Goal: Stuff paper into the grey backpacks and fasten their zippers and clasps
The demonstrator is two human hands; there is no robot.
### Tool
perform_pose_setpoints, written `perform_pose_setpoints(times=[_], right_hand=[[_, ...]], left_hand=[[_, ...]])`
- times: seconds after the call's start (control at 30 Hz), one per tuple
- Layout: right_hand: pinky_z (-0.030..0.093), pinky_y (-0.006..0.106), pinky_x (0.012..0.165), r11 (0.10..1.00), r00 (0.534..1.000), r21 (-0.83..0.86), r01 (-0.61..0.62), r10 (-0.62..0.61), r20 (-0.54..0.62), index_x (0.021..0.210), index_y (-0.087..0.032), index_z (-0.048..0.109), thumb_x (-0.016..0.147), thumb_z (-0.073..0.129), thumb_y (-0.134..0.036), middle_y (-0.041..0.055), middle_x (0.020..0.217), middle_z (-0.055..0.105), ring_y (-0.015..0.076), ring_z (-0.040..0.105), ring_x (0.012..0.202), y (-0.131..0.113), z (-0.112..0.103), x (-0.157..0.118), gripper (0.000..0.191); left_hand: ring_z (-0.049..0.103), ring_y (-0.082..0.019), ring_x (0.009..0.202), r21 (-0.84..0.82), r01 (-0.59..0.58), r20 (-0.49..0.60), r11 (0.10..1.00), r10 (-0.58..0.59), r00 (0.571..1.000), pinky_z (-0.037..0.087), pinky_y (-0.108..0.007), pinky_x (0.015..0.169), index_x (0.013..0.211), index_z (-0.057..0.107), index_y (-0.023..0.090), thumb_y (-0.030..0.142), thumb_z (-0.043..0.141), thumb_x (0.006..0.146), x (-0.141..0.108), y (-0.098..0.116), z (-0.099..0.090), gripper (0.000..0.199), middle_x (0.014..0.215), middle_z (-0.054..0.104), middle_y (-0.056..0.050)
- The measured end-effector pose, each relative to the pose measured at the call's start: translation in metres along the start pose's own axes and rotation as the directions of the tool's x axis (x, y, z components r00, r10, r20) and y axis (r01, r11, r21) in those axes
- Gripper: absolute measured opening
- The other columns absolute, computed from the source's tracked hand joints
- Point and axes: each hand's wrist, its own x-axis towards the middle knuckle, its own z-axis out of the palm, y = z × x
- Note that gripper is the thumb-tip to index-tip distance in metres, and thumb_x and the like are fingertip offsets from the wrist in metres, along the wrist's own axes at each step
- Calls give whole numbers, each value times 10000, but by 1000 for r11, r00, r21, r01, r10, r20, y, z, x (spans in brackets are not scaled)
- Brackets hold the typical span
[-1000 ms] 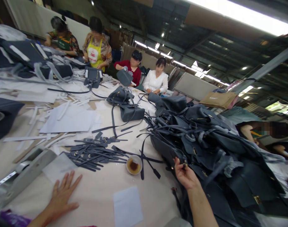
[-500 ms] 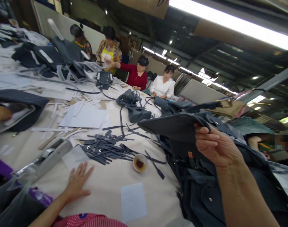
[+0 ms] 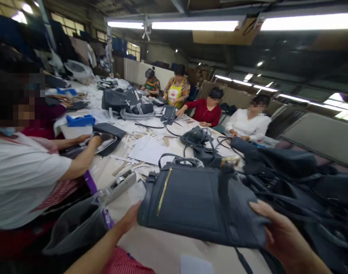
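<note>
A dark blue-grey handbag [image 3: 188, 201] is held up in front of me, over the near part of the table. It has a slanting gold zip, a top handle and a side part stretched out to the right. My left hand [image 3: 131, 216] grips the bag's left edge, its fingertips hidden behind it. At the other end my right hand [image 3: 272, 222] is closed on the side part, thumb on the near face. Below the bag, a dark strap [image 3: 243, 260] and a sheet of white paper [image 3: 195, 264] show on the table.
More dark bags [image 3: 299, 182] are heaped at right. Paper sheets [image 3: 148, 148] and white strips lie mid-table, near a metal tape dispenser [image 3: 121, 186]. At left a co-worker [image 3: 28, 171] handles another bag [image 3: 114, 139]. Several people sit or stand along the far side.
The view has swung left. My right hand has brought a bag from the heap over the table. My left hand has left the tabletop and taken the bag's other end.
</note>
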Motion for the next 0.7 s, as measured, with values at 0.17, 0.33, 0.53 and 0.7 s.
perform_pose_setpoints(times=[0.17,0.33,0.53,0.7], right_hand=[[177,199,394,970,973,-114,-216,224,60,535,-183,480,633,722,-586,-82,366,380,36,263,329,116,13,37,480],[208,215,431,967,974,-133,-219,224,20,540,-201,433,714,635,-602,-78,384,378,57,284,369,146,20,34,481],[417,230,512,893,960,-389,-226,272,68,645,-187,598,739,598,-571,7,606,580,138,529,549,128,31,24,395],[497,266,604,831,994,-551,-74,103,22,685,-218,685,732,618,-443,38,703,664,208,611,692,109,46,24,240]], left_hand=[[616,-295,1061,-558,272,198,784,-193,961,476,-463,883,1155,574,164,702,503,772,-11,11,-14,664,1196,630,-170],[648,-193,889,-569,394,191,722,-350,917,462,-341,831,1025,532,198,425,786,613,-6,5,4,535,981,672,-62],[573,-158,656,-400,466,132,790,-453,882,397,-283,680,944,551,169,285,774,579,6,-6,17,443,695,605,17],[559,-177,833,-362,440,135,822,-420,897,370,-271,736,1009,576,187,268,783,577,10,6,13,486,874,625,-7]])
